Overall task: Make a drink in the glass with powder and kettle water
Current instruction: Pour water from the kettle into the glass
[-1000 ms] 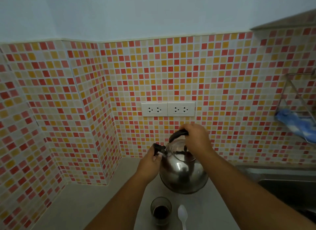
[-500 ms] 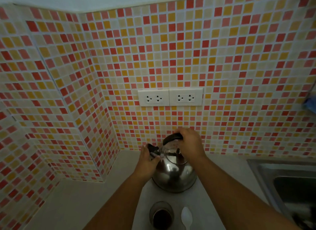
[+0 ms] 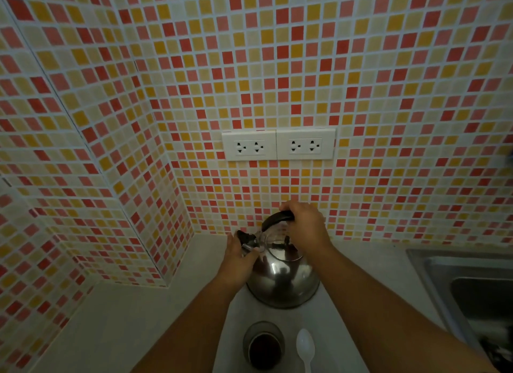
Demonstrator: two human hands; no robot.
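Powder already in glass [image 3: 263, 345], no water yet — right grip [image 3: 304, 225] wrapped round kettle [image 3: 283, 278] handle, left grip [image 3: 238, 257] pinching spout cap; pour & stir w/ spoon [image 3: 305, 347] left.

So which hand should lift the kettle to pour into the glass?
Right. The right hand already grips the kettle by its black top handle; the left hand is only at the spout cap. The glass sits just in front.
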